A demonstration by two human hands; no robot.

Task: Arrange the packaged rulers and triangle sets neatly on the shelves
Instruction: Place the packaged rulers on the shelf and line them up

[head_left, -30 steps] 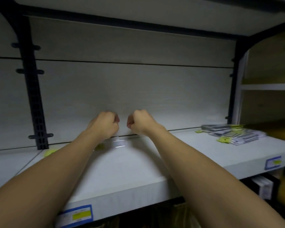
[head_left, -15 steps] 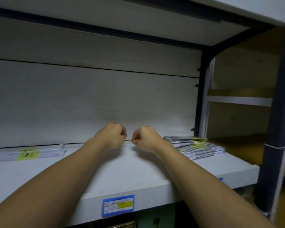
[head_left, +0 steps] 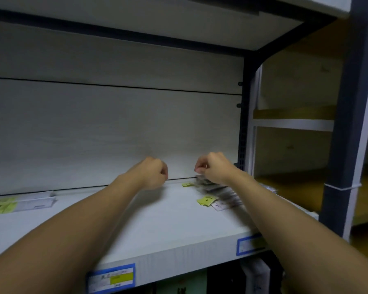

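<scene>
At the far left of the white laminate shelf (head_left: 157, 225) lie flat clear-wrapped ruler packs with yellow-green labels (head_left: 19, 204), well apart from both hands. The left hand (head_left: 153, 175) hovers over the shelf's middle, fingers curled into an empty fist. The right hand (head_left: 212, 167), fingers also curled, hangs just above the messy heap of packaged rulers and triangle sets (head_left: 217, 196); whether it pinches anything I cannot tell.

Your right forearm (head_left: 263, 200) hides much of the blurred pile of packaged sets (head_left: 219, 194) at two o'clock on the shelf (head_left: 157, 225). At nine o'clock, the frame's left edge cuts off the flat packages (head_left: 19, 203). Print on the blue price label (head_left: 112, 277) at six o'clock is too small to read; a second label (head_left: 248, 245) sits partly behind your arm.
</scene>
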